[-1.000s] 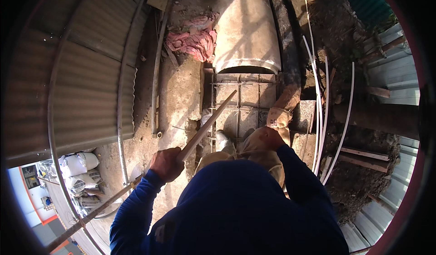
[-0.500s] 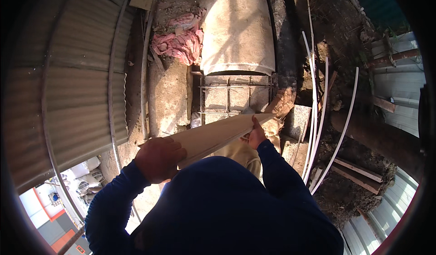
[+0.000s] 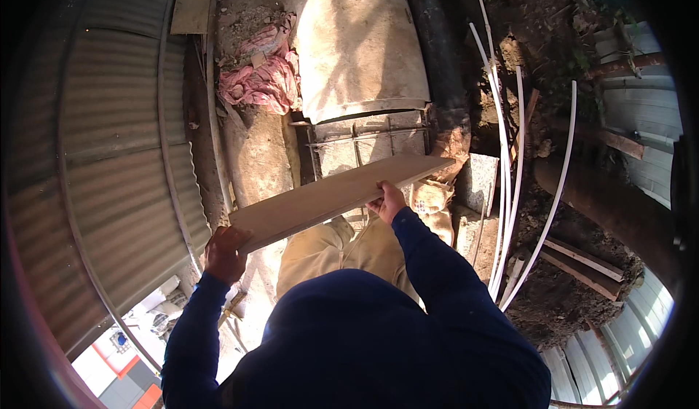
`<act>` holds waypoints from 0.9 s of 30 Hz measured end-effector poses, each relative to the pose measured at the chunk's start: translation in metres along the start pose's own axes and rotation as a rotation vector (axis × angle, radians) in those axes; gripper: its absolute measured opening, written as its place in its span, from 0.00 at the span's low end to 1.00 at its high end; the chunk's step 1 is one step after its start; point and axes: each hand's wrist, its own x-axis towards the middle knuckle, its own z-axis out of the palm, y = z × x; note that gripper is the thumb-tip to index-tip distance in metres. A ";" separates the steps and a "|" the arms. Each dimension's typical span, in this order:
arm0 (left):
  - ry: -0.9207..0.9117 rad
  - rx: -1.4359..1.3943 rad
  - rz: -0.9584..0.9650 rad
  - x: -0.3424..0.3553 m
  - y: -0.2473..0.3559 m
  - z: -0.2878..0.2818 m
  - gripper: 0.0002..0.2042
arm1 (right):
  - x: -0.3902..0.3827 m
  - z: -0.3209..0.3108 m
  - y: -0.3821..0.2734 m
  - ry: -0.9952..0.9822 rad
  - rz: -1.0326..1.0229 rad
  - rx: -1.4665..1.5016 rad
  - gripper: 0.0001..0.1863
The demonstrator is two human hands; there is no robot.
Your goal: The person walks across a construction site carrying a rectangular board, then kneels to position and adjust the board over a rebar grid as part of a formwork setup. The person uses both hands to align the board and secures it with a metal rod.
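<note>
A long, flat wooden board (image 3: 328,196) lies across both my hands at about waist height, slanting up toward the far right. My left hand (image 3: 226,253) is closed around its left end. Toward the right part of its near edge, my right hand (image 3: 387,201) grips it with the thumb on top and the fingers partly hidden beneath. Just beyond the board is a grid of steel reinforcing bars (image 3: 357,143) over a concrete bottom; the board covers its near part. Past the grid stands a large, pale, curved concrete surface (image 3: 364,52).
Several thin white pipes (image 3: 503,168) rise on the right, near dark soil and wood pieces (image 3: 582,267). Corrugated sheeting (image 3: 116,176) with metal rails walls the left. A crumpled pink sack (image 3: 266,81) lies at the far left. A black pipe (image 3: 440,52) runs along the concrete's right side.
The board has swung out away from my body and turned its broad face more upward. My left hand has moved left with it; my right hand has shifted slightly left along the edge.
</note>
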 end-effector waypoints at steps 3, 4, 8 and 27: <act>0.023 -0.006 -0.056 0.015 -0.042 0.035 0.19 | 0.022 0.015 -0.004 0.007 -0.067 -0.031 0.14; 0.033 -0.036 -0.090 0.021 -0.056 0.048 0.19 | 0.033 0.018 -0.004 0.031 -0.078 -0.027 0.14; 0.126 -0.068 -0.196 0.047 -0.107 0.115 0.17 | 0.079 0.026 -0.006 0.095 -0.118 -0.020 0.14; 0.035 -0.682 -0.814 0.161 -0.277 0.361 0.23 | 0.245 0.051 -0.005 0.301 -0.313 0.025 0.10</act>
